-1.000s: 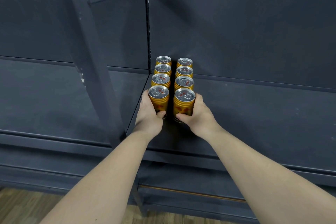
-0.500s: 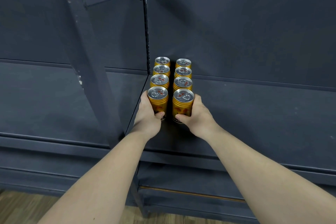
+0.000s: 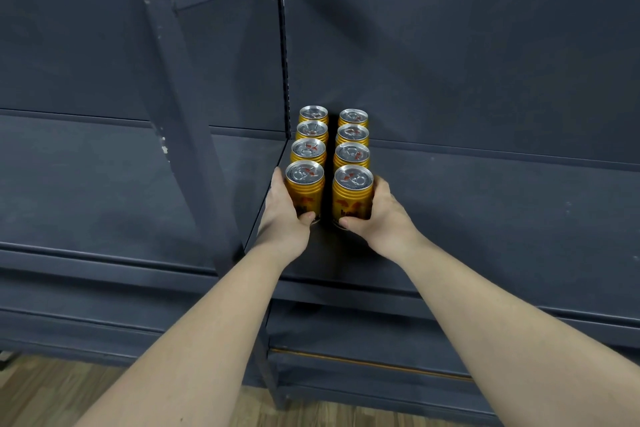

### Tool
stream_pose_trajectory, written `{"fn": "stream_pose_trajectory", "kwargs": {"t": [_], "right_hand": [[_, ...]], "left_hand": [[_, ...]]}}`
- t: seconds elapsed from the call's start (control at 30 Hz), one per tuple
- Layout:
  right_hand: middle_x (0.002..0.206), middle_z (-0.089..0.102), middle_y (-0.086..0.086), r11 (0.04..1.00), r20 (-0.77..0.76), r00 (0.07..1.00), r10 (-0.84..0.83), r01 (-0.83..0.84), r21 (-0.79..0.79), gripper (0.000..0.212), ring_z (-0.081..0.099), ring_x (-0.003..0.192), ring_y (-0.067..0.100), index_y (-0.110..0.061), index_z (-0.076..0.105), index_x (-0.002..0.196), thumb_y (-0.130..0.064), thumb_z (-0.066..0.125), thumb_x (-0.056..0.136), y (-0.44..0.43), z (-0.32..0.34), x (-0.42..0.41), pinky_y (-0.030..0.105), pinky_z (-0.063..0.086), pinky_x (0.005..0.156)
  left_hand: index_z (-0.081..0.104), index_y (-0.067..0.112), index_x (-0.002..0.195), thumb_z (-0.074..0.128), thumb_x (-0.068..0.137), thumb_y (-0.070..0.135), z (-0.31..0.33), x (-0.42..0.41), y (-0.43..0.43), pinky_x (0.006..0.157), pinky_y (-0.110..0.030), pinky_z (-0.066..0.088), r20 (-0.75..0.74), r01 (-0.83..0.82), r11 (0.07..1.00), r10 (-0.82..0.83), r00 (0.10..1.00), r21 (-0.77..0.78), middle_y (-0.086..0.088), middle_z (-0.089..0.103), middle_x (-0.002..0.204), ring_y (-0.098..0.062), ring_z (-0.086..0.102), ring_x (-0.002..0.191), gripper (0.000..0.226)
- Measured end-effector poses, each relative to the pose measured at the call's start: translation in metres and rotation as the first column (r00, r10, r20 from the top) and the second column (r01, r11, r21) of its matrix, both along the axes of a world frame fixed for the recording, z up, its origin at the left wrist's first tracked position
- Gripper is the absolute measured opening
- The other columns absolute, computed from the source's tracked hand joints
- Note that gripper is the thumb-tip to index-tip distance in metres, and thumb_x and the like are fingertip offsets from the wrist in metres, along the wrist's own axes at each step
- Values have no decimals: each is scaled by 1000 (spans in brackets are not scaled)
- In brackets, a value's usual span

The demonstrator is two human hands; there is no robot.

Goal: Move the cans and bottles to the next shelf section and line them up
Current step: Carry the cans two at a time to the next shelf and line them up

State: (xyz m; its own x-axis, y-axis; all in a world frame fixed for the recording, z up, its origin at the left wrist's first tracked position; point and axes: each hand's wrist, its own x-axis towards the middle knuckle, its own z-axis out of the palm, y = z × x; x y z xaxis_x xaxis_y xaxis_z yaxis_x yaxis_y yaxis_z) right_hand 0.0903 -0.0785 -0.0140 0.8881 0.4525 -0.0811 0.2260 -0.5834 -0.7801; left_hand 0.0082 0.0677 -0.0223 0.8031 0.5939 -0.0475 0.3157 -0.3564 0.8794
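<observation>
Several gold cans with silver tops stand in two straight rows on the dark right shelf section (image 3: 485, 218), close to its left edge. My left hand (image 3: 282, 215) grips the front can of the left row (image 3: 304, 185), thumb across its lower front. The front can of the right row (image 3: 353, 191) is held by my right hand (image 3: 379, 215), thumb at its base. Behind them the other cans (image 3: 351, 135) stand upright, touching one another in each row, up to the back panel.
The dark left shelf section (image 3: 104, 184) lies beyond the slotted upright post (image 3: 284, 62). A slanted grey bracket (image 3: 180, 97) crosses the left section. An upper shelf overhangs at the top. A lower shelf (image 3: 381, 340) and the wooden floor (image 3: 52, 392) lie below.
Both hands have eased the two front cans slightly back towards the rows; the grips are unchanged.
</observation>
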Motion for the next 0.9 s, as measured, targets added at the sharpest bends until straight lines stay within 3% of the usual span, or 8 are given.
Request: {"fn": "stream_pose_trajectory", "kwargs": {"t": [0.23,0.77,0.9], "right_hand": [[156,38,0,999,24,1000,-13,14,-41,95,40,142,23,-25,17,156,-29,79,85,-9,5,-5,44,41,110],[153,43,3,988,110,994,24,-7,-153,72,46,137,26,-23,28,152,-29,69,94,-17,10,-17,41,45,105],[156,38,5,971,139,988,64,-30,-238,75,43,139,28,-24,22,156,-42,63,95,-23,13,-17,43,44,106]], "left_hand": [[3,27,159,66,94,10,1,-10,-3,118,-52,30,-36,-25,999,26,999,39,0,24,163,-27,25,150,92],[10,27,158,61,98,13,6,-23,-11,113,-51,39,-82,-18,997,24,996,81,0,30,160,-28,36,144,80],[14,24,156,61,97,22,11,-26,-14,108,-44,43,-63,1,974,14,998,228,1,24,161,-26,40,141,75]]}}
